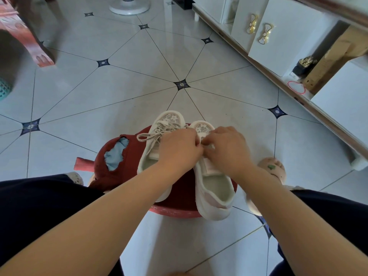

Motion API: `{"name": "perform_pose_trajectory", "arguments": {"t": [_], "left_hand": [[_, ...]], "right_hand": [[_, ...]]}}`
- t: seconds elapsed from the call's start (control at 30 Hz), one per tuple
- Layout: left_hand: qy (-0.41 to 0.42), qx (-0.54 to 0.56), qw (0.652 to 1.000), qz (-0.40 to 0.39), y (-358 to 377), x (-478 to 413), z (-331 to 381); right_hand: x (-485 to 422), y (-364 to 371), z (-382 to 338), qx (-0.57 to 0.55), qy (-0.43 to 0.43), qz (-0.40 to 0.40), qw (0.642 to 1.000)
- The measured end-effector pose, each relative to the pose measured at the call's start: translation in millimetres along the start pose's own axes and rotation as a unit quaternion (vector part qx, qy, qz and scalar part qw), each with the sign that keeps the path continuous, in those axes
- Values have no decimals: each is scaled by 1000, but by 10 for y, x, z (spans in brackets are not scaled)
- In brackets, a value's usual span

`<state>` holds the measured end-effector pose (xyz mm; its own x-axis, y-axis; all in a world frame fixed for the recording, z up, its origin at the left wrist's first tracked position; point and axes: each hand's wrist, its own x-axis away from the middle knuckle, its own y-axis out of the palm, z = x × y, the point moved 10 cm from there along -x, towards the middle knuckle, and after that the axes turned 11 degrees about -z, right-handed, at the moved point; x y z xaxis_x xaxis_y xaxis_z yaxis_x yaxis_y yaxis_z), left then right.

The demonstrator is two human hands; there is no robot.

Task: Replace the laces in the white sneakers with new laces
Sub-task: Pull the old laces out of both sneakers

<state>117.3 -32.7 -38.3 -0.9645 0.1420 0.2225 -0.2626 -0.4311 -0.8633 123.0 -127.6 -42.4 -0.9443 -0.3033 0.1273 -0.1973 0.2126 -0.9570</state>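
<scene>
Your left hand (179,150) and right hand (227,148) meet over the right sneaker (213,188). It lies on the right half of the red stool (175,213), with its heel hanging past the stool's near rim. Both hands have their fingers curled and bunched together, and the fingertips pinch pale material at the front of the shoe's opening. You cannot tell whether that is a lace end or the tongue, because your knuckles cover it.

The left sneaker (153,148) sits touching the right one on the stool's middle. Its toe pokes past the far rim, and its beige lace (151,134) is threaded, with a loop trailing toward the stool's left side. Left of the shoes, the stool's cover is torn, showing a blue pad (116,154).

Your dark-clothed knees flank the stool on both sides, and a slippered foot (272,170) rests just right of it. Beyond the stool's far rim the tiled floor (139,86) lies wide and open. To the far right of the stool runs a white cabinet (278,46), its base edge slanting toward your foot. A red wooden leg (29,36) stands far off to the stool's left, and a fan base (129,5) sits well beyond it.
</scene>
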Motion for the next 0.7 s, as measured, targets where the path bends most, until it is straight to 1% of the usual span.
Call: {"name": "perform_pose_trajectory", "arguments": {"t": [0.07,0.1,0.13,0.17,0.23,0.27,0.3,0.37,0.47,0.5,0.53,0.63,0.7], "left_hand": [[-1,1,1000,0,3,-2,-13],[-3,5,1000,0,2,0,-24],[-4,9,1000,-1,0,7,-35],[-4,11,1000,-1,-3,15,-39],[-3,8,1000,2,-13,27,-39],[-3,4,1000,2,-12,27,-35],[-3,2,1000,1,-9,26,-31],[-2,2,1000,2,-7,20,-27],[1,3,1000,10,-16,29,-22],[3,4,1000,10,-14,31,-20],[5,3,1000,9,-12,34,-18],[8,0,1000,11,-8,32,-14],[9,2,1000,12,-8,28,-10]], "right_hand": [[-11,-17,-20,55,5,12,998],[-12,-87,34,53,11,36,998],[8,-217,167,15,35,74,997],[48,-385,376,-48,79,117,989],[181,-662,821,-182,165,193,950],[241,-735,950,-197,190,217,937],[266,-746,986,-185,200,221,936],[205,-643,819,-164,161,193,954],[43,-168,319,-107,59,55,991],[17,-53,200,-77,37,18,996],[-3,4,123,-53,24,-1,998],[-36,-14,26,-11,14,-5,1000],[-38,-36,-68,58,-2,7,998]]}}
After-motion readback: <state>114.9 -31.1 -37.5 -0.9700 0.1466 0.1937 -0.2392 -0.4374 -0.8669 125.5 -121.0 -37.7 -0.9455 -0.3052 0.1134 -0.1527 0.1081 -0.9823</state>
